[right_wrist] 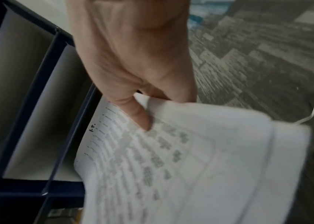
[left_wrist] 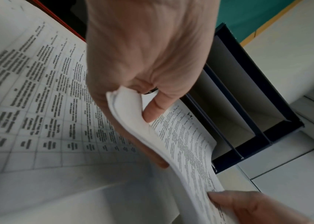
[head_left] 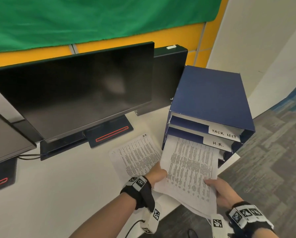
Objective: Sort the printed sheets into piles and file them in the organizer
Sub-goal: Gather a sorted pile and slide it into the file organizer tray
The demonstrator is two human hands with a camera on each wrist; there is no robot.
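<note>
Both hands pinch one stack of printed sheets (head_left: 190,169): left hand (head_left: 156,176) on its left edge, right hand (head_left: 222,191) on its right, the far end inside the blue organizer (head_left: 210,93) below the H.R. tab (head_left: 217,143).

Both forearms are bare. The left hand (head_left: 158,176) and the right hand (head_left: 223,191) are ungloved. A black strap (head_left: 140,192) wraps each wrist, carrying white blocks printed with black-and-white square marker patterns. A thin black cable (head_left: 133,226) trails from the left wrist unit. A dark ring (left_wrist: 151,91) sits on one left finger.
</note>
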